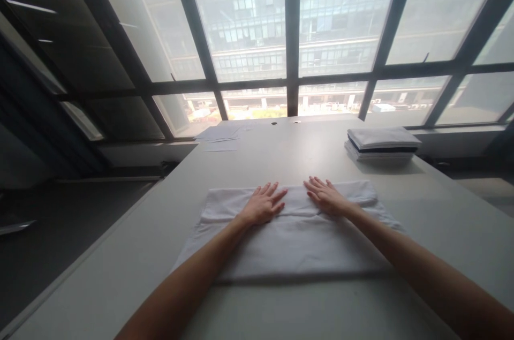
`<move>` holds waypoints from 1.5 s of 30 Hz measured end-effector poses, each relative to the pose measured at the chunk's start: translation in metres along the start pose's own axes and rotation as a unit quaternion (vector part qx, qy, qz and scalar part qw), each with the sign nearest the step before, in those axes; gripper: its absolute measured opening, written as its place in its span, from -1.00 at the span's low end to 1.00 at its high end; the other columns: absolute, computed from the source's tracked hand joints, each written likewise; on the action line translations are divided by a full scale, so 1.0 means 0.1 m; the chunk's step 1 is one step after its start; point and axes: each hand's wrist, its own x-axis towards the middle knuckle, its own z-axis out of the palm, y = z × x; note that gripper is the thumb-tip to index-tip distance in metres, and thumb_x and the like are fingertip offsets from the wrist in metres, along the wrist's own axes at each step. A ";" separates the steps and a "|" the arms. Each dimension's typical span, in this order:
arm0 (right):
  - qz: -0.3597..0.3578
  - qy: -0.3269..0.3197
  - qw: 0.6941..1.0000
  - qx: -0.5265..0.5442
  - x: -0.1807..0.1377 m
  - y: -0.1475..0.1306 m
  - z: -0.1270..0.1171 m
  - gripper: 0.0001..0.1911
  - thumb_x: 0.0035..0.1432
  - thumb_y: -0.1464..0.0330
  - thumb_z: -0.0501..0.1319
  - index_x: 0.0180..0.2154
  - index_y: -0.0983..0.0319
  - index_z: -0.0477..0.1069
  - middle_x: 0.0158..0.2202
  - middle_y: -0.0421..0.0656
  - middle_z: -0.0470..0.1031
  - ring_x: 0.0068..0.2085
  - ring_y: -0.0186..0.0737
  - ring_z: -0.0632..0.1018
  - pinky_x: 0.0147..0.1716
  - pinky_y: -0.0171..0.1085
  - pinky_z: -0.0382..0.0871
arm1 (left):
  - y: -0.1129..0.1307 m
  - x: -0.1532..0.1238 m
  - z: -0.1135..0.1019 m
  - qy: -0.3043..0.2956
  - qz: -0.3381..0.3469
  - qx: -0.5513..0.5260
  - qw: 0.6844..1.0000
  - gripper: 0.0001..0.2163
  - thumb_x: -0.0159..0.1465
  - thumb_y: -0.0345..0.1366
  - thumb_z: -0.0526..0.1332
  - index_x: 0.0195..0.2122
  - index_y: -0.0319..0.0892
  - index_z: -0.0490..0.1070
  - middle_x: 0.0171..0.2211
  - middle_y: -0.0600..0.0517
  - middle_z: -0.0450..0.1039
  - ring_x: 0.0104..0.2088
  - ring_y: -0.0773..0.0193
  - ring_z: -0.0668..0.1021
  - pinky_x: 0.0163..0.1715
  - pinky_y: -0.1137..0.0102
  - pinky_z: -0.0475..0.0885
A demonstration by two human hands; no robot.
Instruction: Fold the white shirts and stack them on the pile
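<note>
A white cloth [297,249] lies folded and spread across the table in front of me, with creases along its far part. My left hand [265,203] rests flat on the cloth left of its middle, fingers stretched out. Right of the middle, my right hand [326,196] also presses flat on it, its fingertips near the cloth's far edge. Neither hand grasps anything. Part of the cloth is hidden under my forearms.
On the white table [120,259], a stack of folded cloths [382,139], mostly white with a dark layer, stands at the back right. Sheets of paper [219,132] lie at the back left. Large windows [241,19] rise behind the table.
</note>
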 end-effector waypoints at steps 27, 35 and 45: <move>0.123 0.086 0.984 -0.095 -0.41 0.76 0.08 -0.37 0.47 0.16 -0.16 0.40 0.30 0.22 0.46 0.11 0.15 0.47 0.09 0.16 0.39 0.12 0.05 | -1.30 -1.01 -0.14 0.003 -0.285 0.022 0.958 -0.29 0.48 0.17 -0.28 0.50 -0.14 0.03 0.52 -0.19 -0.11 0.50 -0.11 -0.01 0.37 -0.19 -0.01; 0.138 0.075 0.985 -0.074 -0.43 0.64 -0.02 -0.38 0.49 0.17 -0.15 0.40 0.30 0.21 0.47 0.14 0.11 0.48 0.07 0.14 0.40 0.08 0.01 | -1.42 -0.99 -0.03 0.016 -0.279 0.037 0.959 -0.32 0.49 0.11 -0.28 0.50 -0.12 0.05 0.51 -0.18 -0.08 0.50 -0.16 -0.02 0.35 -0.29 -0.04; 0.178 0.084 0.979 -0.052 -0.37 0.57 -0.09 -0.41 0.49 0.23 -0.10 0.44 0.24 0.15 0.50 0.06 0.03 0.50 -0.02 0.07 0.40 0.08 -0.05 | -1.44 -0.56 -0.30 -0.036 -0.282 0.072 0.956 -0.34 0.51 0.06 -0.29 0.52 -0.15 -0.02 0.53 -0.17 -0.19 0.51 -0.21 -0.11 0.30 -0.45 -0.18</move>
